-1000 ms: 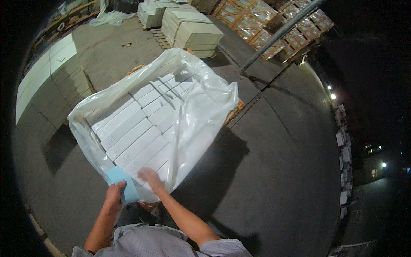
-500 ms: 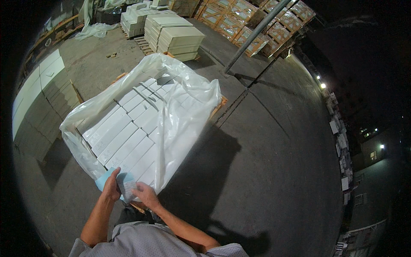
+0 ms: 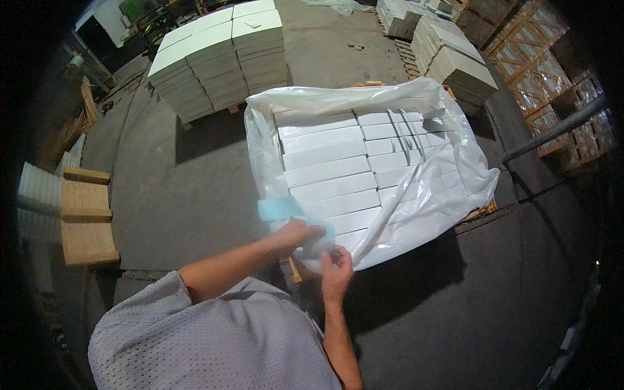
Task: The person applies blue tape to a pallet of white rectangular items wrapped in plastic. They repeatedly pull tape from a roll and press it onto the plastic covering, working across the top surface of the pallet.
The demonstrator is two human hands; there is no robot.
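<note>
A pallet stack of white blocks (image 3: 338,166) stands in front of me, draped in a clear plastic sheet (image 3: 448,188). A light blue band (image 3: 279,208) runs across the near corner of the wrap. My left hand (image 3: 296,235) reaches across to that corner and grips the plastic beside the blue band. My right hand (image 3: 337,268) sits just below it, fingers pinched on the lower edge of the same plastic. Both forearms come up from my grey mesh shirt.
A second stack of white blocks (image 3: 218,55) stands at the back left, more stacks (image 3: 455,55) at the back right. A wooden pallet (image 3: 84,218) lies to the left. A grey pole (image 3: 559,130) slants at right. Concrete floor lies around.
The view has swung, so the wrapped stack now lies ahead and to the right. Both hands have closed together on the near corner of the plastic by the blue band.
</note>
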